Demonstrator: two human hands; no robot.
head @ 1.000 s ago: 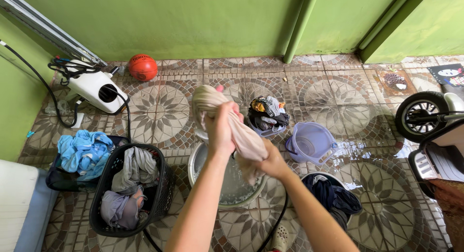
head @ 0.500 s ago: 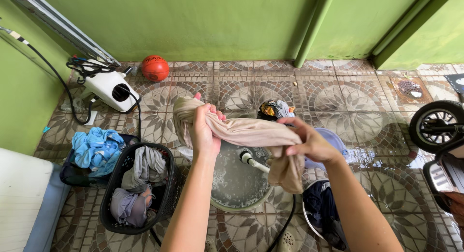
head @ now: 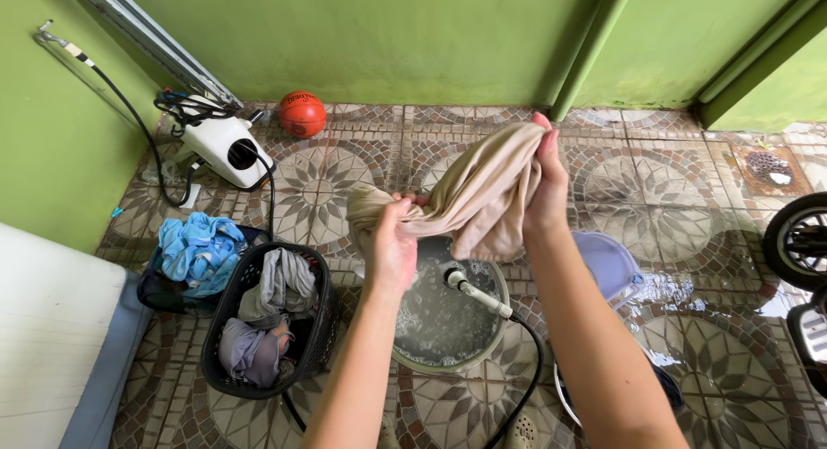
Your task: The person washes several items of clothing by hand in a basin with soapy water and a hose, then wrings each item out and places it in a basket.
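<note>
Both forearms are bare, with no sleeves, rings or watch.

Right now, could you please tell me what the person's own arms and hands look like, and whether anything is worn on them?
Both forearms are bare as far as the view reaches: no sleeve, glove, watch or bracelet shows. The left hand and the right hand are bare too, and no ring is visible on the fingers that show. The arms are slim and enter from the bottom edge of the picture. No markings or tattoos can be made out.

Both forearms reach forward. The left hand [head: 392, 247] is fisted, knuckles up. The right hand [head: 544, 182] sits higher, fingers pinched upward.
</note>
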